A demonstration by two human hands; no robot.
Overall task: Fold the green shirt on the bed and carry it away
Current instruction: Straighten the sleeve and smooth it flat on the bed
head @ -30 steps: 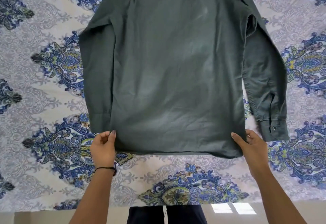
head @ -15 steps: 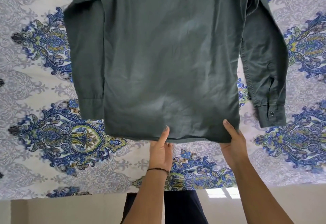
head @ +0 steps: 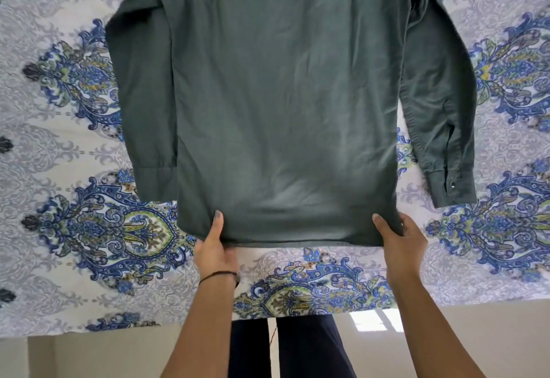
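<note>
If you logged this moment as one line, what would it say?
step: fold start | left hand: gripping hem | right hand: gripping hem corner | green shirt: flat on bed, sleeves spread

Two bare forearms, no sleeves down to the wrists. Thin dark band, like a cord or bangle, around the wrist below the left hand point(head: 215, 251); a small bead or clasp possibly at its right side, too small to tell. Thumbnail there dark, perhaps painted in a greyish polish. Nothing worn at the wrist of the right hand point(head: 400, 246); its thumbnail looks unpainted. Dark navy trousers point(head: 297, 348) below, two plain legs. Between them a thin pale cord or drawstring, hanging.
</note>
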